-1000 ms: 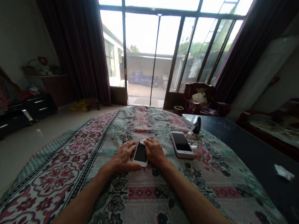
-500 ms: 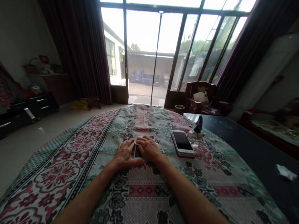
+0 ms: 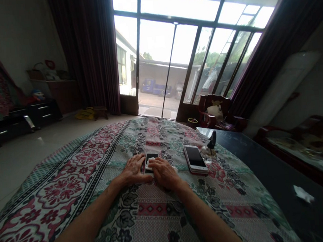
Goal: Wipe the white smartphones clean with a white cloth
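Note:
A black-screened smartphone (image 3: 150, 162) lies on the floral cloth (image 3: 71, 175), with a small white cloth or tissue (image 3: 152, 158) on its screen. My left hand (image 3: 134, 170) grips the phone's left edge. My right hand (image 3: 163, 174) presses on the phone's lower right part, its fingertips at the white piece. The phone's lower end is hidden under my fingers. To the right lies a second smartphone (image 3: 195, 159) with a pale rim and dark screen, apart from both hands.
Just past the second phone stands a small glass ornament with a dark top (image 3: 211, 146). A dark tabletop (image 3: 264, 169) runs along the right, holding a crumpled white tissue (image 3: 303, 194). Tiled floor lies left of the cloth, and glass doors stand ahead.
My hands closed over the phone, then drew apart a little. The white piece moved from the right of the phone onto its screen, and my right hand now lies lower on the phone.

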Action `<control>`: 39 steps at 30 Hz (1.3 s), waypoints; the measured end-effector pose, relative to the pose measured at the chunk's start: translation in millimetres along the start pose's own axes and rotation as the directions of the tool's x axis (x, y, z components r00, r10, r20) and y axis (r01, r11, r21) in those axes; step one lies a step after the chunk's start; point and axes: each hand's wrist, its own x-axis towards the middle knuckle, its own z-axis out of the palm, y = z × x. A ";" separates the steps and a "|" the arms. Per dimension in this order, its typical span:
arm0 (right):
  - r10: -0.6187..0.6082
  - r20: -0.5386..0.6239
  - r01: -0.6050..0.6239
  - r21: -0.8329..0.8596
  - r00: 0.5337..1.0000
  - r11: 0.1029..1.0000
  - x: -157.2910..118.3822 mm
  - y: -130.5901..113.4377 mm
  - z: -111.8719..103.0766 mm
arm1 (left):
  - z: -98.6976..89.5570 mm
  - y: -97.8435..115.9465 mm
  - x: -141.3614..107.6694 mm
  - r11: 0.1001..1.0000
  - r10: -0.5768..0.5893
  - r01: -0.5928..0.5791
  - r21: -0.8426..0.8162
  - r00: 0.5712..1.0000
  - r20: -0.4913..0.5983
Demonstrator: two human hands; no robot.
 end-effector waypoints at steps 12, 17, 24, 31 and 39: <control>0.085 -0.059 -0.084 0.021 0.995 0.996 46.1 24.2 13.7 | -5.0 -7.8 1.1 0.999 0.022 -0.019 -0.050 0.998 0.057; 0.128 -0.029 -0.128 0.007 0.991 0.992 50.9 20.7 16.1 | -2.5 -13.9 3.0 0.997 0.048 -0.045 -0.068 0.998 0.051; 0.009 0.027 -0.008 -0.011 1.000 1.000 17.7 6.4 7.4 | -7.1 -18.3 0.0 0.995 0.070 -0.064 -0.075 0.995 0.071; -0.069 0.054 0.067 0.040 0.996 0.997 -18.2 -2.7 -4.1 | -23.1 -15.0 -4.2 0.994 0.092 -0.081 -0.068 0.980 0.178; -0.057 0.039 0.053 0.089 0.998 0.995 -6.6 6.6 -1.4 | -25.7 -13.2 -3.4 0.995 0.065 -0.046 -0.091 0.974 0.218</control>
